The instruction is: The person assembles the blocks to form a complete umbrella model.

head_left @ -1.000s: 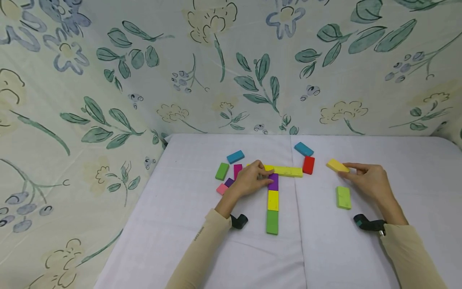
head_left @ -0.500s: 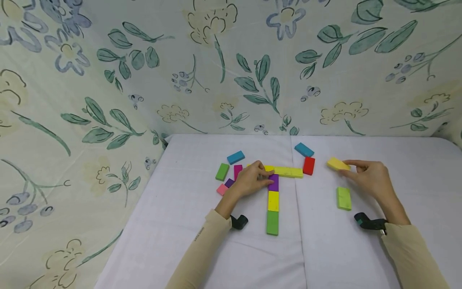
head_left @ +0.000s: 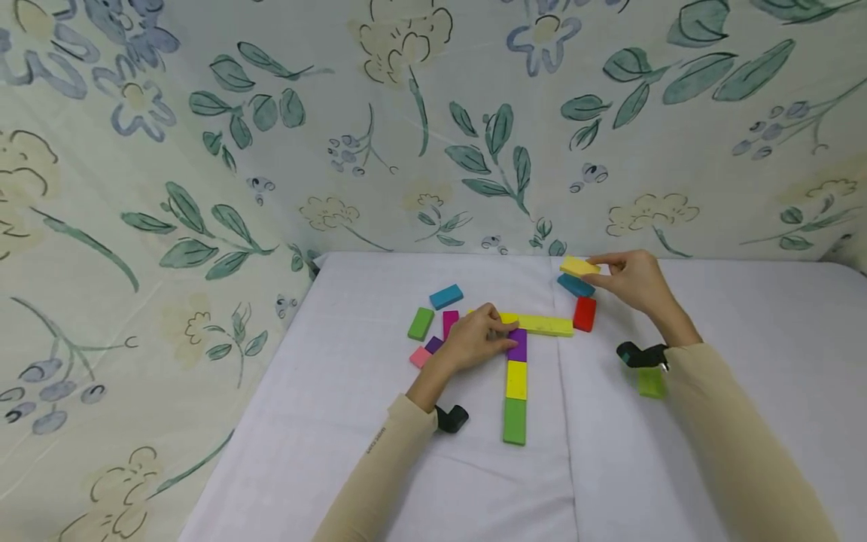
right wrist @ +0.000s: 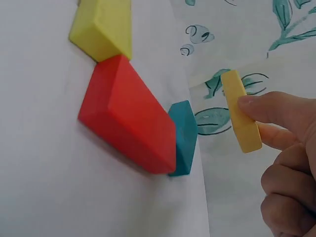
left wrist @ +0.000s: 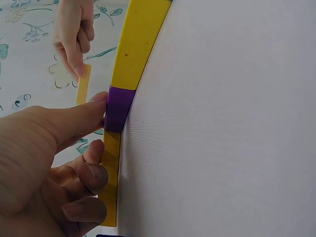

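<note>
My left hand (head_left: pixel 477 335) stays at the corner of a T of flat toy blocks. Its thumb touches the purple block (left wrist: pixel 119 109) at the top of the stem, and the other fingers curl by the yellow crossbar (head_left: pixel 542 325). Below the purple block come a yellow block (head_left: pixel 517 380) and a green block (head_left: pixel 515 421). My right hand (head_left: pixel 633 278) pinches a light yellow block (right wrist: pixel 242 111) between thumb and forefinger, raised off the table. In the head view it overlaps the teal block (head_left: pixel 576 286), which lies against a red block (right wrist: pixel 128 118) at the crossbar's right end.
Left of the T lie a blue block (head_left: pixel 446 296), a green block (head_left: pixel 421 324), a magenta block (head_left: pixel 450 324), a pink block (head_left: pixel 420 357) and a dark purple block (head_left: pixel 434 345). A lime block (head_left: pixel 652 384) is partly hidden by the right wrist camera (head_left: pixel 640 355).
My right hand has carried the light yellow block to the left and farther back, from beyond the red block to over the teal one. The left hand has stayed in place.
</note>
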A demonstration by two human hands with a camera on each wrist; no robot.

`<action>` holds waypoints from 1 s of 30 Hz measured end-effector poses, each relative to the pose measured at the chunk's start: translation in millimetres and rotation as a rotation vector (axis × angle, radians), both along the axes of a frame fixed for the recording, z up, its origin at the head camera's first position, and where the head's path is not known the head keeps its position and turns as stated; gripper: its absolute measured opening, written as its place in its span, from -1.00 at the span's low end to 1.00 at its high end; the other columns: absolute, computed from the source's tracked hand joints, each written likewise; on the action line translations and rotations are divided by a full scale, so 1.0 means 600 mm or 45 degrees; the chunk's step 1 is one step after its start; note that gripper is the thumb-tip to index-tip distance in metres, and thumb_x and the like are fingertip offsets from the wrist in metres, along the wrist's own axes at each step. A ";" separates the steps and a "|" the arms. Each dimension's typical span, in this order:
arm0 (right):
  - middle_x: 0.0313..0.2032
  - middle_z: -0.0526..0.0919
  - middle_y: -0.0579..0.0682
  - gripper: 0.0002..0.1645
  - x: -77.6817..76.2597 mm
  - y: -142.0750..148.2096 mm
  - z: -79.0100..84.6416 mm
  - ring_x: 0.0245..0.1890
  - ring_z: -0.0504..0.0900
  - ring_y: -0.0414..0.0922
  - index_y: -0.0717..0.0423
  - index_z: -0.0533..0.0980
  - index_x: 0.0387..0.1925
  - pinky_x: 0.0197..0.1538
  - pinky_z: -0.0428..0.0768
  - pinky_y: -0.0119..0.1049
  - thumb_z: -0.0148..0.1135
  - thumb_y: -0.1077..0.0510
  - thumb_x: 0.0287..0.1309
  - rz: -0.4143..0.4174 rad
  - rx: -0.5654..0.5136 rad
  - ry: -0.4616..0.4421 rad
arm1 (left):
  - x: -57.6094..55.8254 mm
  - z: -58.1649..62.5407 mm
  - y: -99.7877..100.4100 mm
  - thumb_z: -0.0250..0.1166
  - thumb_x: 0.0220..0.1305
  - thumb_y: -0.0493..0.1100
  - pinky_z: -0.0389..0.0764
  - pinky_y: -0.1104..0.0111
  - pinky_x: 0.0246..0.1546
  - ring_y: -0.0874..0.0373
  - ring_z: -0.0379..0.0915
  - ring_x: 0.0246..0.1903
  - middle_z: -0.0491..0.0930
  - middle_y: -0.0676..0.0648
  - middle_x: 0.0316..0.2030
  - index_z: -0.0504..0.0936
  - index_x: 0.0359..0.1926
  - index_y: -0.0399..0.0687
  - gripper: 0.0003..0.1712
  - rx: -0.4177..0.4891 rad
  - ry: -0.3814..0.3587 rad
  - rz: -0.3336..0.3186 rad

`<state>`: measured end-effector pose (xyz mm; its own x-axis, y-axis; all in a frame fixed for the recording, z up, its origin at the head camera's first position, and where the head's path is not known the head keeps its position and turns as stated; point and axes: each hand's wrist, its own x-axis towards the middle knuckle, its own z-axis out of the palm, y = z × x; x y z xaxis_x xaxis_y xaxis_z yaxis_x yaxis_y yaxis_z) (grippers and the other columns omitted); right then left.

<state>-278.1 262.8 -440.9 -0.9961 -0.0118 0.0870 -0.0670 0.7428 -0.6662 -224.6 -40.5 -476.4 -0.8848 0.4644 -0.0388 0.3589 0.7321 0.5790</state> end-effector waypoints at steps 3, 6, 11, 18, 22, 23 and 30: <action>-0.42 0.31 0.13 -0.46 -0.030 -0.024 -0.004 -0.41 0.33 0.03 0.23 0.65 0.17 -0.52 0.23 -0.27 0.49 0.05 0.22 0.047 0.014 -0.031 | 0.000 0.001 0.002 0.44 0.33 0.09 0.31 0.55 -0.36 0.25 0.33 -0.27 0.45 0.08 -0.17 0.68 0.23 0.21 -0.53 -0.009 -0.005 -0.010; -0.44 0.29 0.12 -0.48 -0.055 -0.043 -0.011 -0.41 0.34 0.02 0.21 0.66 0.15 -0.51 0.23 -0.28 0.49 0.05 0.22 0.084 0.047 -0.071 | -0.001 0.003 0.005 0.43 0.33 0.09 0.30 0.55 -0.35 0.25 0.33 -0.27 0.44 0.08 -0.17 0.68 0.23 0.20 -0.53 -0.007 -0.004 -0.019; -0.52 0.24 0.04 -0.54 -0.089 -0.066 -0.025 -0.42 0.32 0.00 0.20 0.70 0.10 -0.42 0.21 -0.26 0.49 0.07 0.22 0.176 0.125 -0.092 | -0.001 0.003 0.006 0.44 0.32 0.09 0.29 0.54 -0.35 0.25 0.32 -0.27 0.43 0.08 -0.19 0.70 0.21 0.17 -0.54 0.005 -0.009 -0.014; -0.45 0.31 0.05 -0.56 -0.108 -0.084 -0.029 -0.37 0.36 0.00 0.21 0.67 0.14 -0.33 0.28 -0.22 0.42 0.12 0.28 0.257 0.210 -0.185 | -0.005 -0.005 0.003 0.44 0.32 0.09 0.34 0.55 -0.34 0.25 0.35 -0.27 0.47 0.09 -0.17 0.70 0.21 0.18 -0.54 -0.006 0.003 -0.028; -0.29 0.43 0.13 -0.55 -0.111 -0.087 -0.026 -0.24 0.39 0.04 0.20 0.65 0.19 -0.22 0.34 -0.18 0.39 0.13 0.32 0.283 0.235 -0.225 | -0.006 -0.007 0.002 0.44 0.32 0.10 0.35 0.55 -0.34 0.25 0.35 -0.25 0.46 0.09 -0.15 0.69 0.22 0.21 -0.53 -0.015 0.000 -0.026; -0.24 0.46 0.16 -0.55 -0.112 -0.087 -0.026 -0.21 0.39 0.05 0.21 0.64 0.19 -0.19 0.36 -0.17 0.38 0.13 0.33 0.291 0.234 -0.228 | -0.006 -0.007 0.002 0.44 0.32 0.10 0.35 0.55 -0.34 0.25 0.35 -0.25 0.46 0.09 -0.15 0.69 0.22 0.21 -0.53 -0.017 0.000 -0.024; -0.08 0.53 0.25 -0.54 -0.117 -0.087 -0.027 -0.14 0.39 0.09 0.21 0.63 0.21 -0.12 0.38 -0.13 0.36 0.12 0.35 0.328 0.244 -0.233 | -0.007 -0.005 0.000 0.43 0.33 0.10 0.35 0.55 -0.35 0.24 0.35 -0.25 0.46 0.08 -0.15 0.69 0.22 0.21 -0.53 -0.028 0.001 -0.016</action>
